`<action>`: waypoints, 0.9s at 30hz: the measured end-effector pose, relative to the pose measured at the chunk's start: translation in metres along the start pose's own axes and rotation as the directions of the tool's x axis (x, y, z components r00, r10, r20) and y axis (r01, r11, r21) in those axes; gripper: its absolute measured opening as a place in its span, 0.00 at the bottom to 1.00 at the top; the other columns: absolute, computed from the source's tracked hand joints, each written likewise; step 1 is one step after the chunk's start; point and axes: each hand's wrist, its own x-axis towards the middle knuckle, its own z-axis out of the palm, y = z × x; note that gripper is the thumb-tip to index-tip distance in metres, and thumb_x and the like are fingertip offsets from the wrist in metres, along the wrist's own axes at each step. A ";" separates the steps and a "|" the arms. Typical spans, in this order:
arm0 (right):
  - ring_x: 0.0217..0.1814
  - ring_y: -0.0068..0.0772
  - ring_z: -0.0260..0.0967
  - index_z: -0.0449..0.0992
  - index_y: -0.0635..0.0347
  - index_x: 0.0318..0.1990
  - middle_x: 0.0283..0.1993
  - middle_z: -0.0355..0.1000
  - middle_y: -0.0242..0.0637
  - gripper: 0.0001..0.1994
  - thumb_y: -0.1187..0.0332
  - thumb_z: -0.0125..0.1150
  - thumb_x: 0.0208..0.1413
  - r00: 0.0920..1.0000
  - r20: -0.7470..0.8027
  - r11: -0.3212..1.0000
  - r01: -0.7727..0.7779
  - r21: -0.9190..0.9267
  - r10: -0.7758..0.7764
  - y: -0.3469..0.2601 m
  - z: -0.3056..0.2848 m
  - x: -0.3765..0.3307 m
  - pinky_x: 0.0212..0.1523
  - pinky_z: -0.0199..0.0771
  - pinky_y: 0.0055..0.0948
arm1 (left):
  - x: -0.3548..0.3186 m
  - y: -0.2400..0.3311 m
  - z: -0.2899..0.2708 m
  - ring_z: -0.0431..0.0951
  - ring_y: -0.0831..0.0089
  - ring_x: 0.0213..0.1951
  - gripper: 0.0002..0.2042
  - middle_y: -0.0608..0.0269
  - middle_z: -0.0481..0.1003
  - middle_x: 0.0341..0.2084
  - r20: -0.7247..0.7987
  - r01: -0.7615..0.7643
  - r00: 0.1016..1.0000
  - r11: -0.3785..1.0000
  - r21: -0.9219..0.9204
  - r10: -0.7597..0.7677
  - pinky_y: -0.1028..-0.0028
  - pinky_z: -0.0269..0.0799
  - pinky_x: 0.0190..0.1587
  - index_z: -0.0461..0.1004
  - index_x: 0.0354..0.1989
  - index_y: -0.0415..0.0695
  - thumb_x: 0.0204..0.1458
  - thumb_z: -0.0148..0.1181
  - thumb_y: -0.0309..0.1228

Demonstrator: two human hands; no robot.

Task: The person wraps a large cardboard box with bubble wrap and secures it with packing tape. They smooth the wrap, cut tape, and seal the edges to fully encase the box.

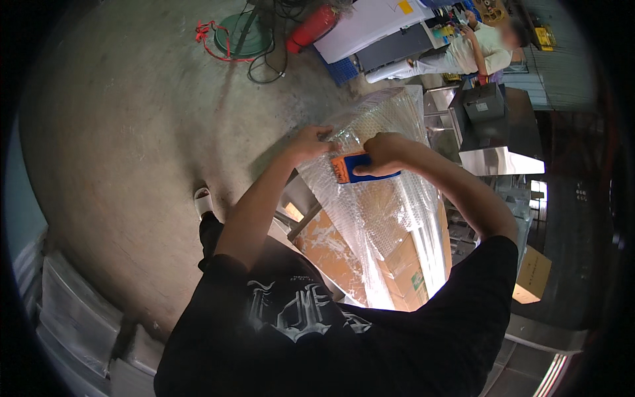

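Note:
Clear bubble wrap (pixel 370 212) drapes over a long stack with brown cardboard on top. My left hand (pixel 309 144) is at the left edge of the wrap, its fingers curled against the sheet. To the right of it, my right hand (pixel 389 153) grips a flat blue box with an orange end (pixel 360 168), thumb on the upper face. The box is against the bubble wrap, with its orange end toward my left hand. Cardboard (pixel 331 248) with torn pale patches shows below the wrap, near my body.
At the far right a person (pixel 486 49) stands by a cluttered bench. A red cylinder (pixel 311 30), black cables (pixel 268 73) and a green round object (pixel 241 36) lie beyond. Metal units (pixel 503 126) and a carton (pixel 532 274) stand right; plastic-covered items (pixel 79 311) sit lower left.

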 end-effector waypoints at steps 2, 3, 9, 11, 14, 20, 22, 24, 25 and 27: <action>0.54 0.57 0.79 0.83 0.65 0.49 0.48 0.81 0.55 0.36 0.35 0.62 0.54 1.000 0.009 1.000 -0.021 0.001 0.021 0.007 -0.001 0.003 0.53 0.79 0.47 | -0.003 0.003 -0.001 0.74 0.54 0.63 0.40 0.38 0.73 0.62 0.001 -0.017 1.000 1.000 -0.005 0.017 0.64 0.69 0.64 0.69 0.68 0.38 0.48 0.78 0.45; 0.54 0.56 0.79 0.83 0.65 0.49 0.48 0.81 0.55 0.36 0.35 0.62 0.54 0.999 0.023 0.999 -0.046 -0.008 0.046 0.010 0.000 0.003 0.53 0.79 0.47 | -0.004 0.004 -0.001 0.74 0.54 0.63 0.40 0.37 0.73 0.62 0.005 -0.034 0.999 0.999 -0.008 0.034 0.64 0.69 0.64 0.70 0.68 0.39 0.48 0.77 0.45; 0.54 0.56 0.79 0.83 0.66 0.49 0.49 0.81 0.54 0.37 0.34 0.62 0.54 1.000 -0.002 1.000 -0.010 -0.019 0.010 0.020 0.005 0.004 0.54 0.78 0.48 | -0.009 0.007 0.001 0.77 0.54 0.61 0.40 0.38 0.76 0.58 -0.072 -0.091 0.993 0.991 0.100 0.099 0.64 0.71 0.63 0.72 0.66 0.39 0.47 0.76 0.47; 0.53 0.57 0.79 0.83 0.66 0.48 0.47 0.81 0.55 0.36 0.35 0.62 0.55 1.000 -0.004 1.000 -0.016 -0.023 0.016 0.023 0.009 0.006 0.53 0.78 0.48 | -0.012 0.008 0.002 0.78 0.53 0.60 0.40 0.38 0.77 0.57 -0.084 -0.083 0.992 0.987 0.135 0.095 0.62 0.71 0.62 0.72 0.66 0.38 0.47 0.76 0.48; 0.52 0.57 0.79 0.83 0.66 0.47 0.46 0.81 0.55 0.36 0.35 0.62 0.56 1.000 -0.007 1.000 -0.023 -0.007 0.022 0.028 0.016 0.008 0.52 0.78 0.47 | -0.020 0.012 0.004 0.79 0.49 0.58 0.39 0.38 0.79 0.54 -0.149 -0.083 0.982 0.977 0.195 0.113 0.61 0.74 0.60 0.74 0.64 0.38 0.46 0.75 0.50; 0.49 0.55 0.81 0.84 0.66 0.44 0.44 0.82 0.54 0.33 0.38 0.63 0.54 0.995 -0.075 0.995 -0.070 -0.065 0.065 0.044 0.015 0.000 0.50 0.79 0.47 | -0.031 0.021 0.022 0.74 0.49 0.62 0.35 0.44 0.76 0.58 -0.363 0.011 0.919 0.912 0.411 0.153 0.54 0.69 0.63 0.76 0.61 0.38 0.51 0.72 0.51; 0.49 0.54 0.81 0.85 0.65 0.44 0.45 0.82 0.52 0.31 0.40 0.64 0.53 0.991 -0.090 0.991 -0.109 -0.075 0.102 0.043 0.015 -0.007 0.49 0.80 0.47 | -0.041 0.017 0.036 0.71 0.50 0.65 0.31 0.45 0.74 0.60 -0.375 -0.077 0.853 0.799 0.597 0.363 0.51 0.65 0.66 0.74 0.62 0.38 0.56 0.67 0.49; 0.50 0.52 0.81 0.85 0.62 0.46 0.47 0.83 0.49 0.29 0.42 0.64 0.52 0.985 -0.124 0.989 -0.128 -0.077 0.118 0.033 0.015 -0.011 0.49 0.81 0.46 | -0.051 0.012 0.048 0.66 0.51 0.69 0.28 0.45 0.72 0.61 -0.245 -0.229 0.749 0.587 0.776 0.616 0.48 0.58 0.70 0.72 0.64 0.38 0.62 0.60 0.46; 0.51 0.50 0.82 0.86 0.60 0.45 0.48 0.83 0.47 0.26 0.46 0.63 0.52 0.979 -0.118 0.982 -0.176 -0.064 0.167 0.028 0.016 -0.011 0.50 0.81 0.46 | -0.061 0.007 0.056 0.66 0.52 0.68 0.27 0.45 0.72 0.61 -0.114 -0.316 0.683 0.433 0.844 0.722 0.49 0.57 0.71 0.73 0.63 0.37 0.63 0.58 0.45; 0.51 0.50 0.82 0.86 0.59 0.46 0.48 0.83 0.47 0.25 0.47 0.63 0.53 0.968 -0.115 0.970 -0.232 -0.065 0.224 0.021 0.018 -0.008 0.51 0.81 0.46 | -0.079 -0.003 0.069 0.66 0.52 0.68 0.25 0.44 0.72 0.61 0.200 -0.451 0.692 0.199 0.870 0.694 0.49 0.54 0.73 0.74 0.60 0.34 0.65 0.54 0.43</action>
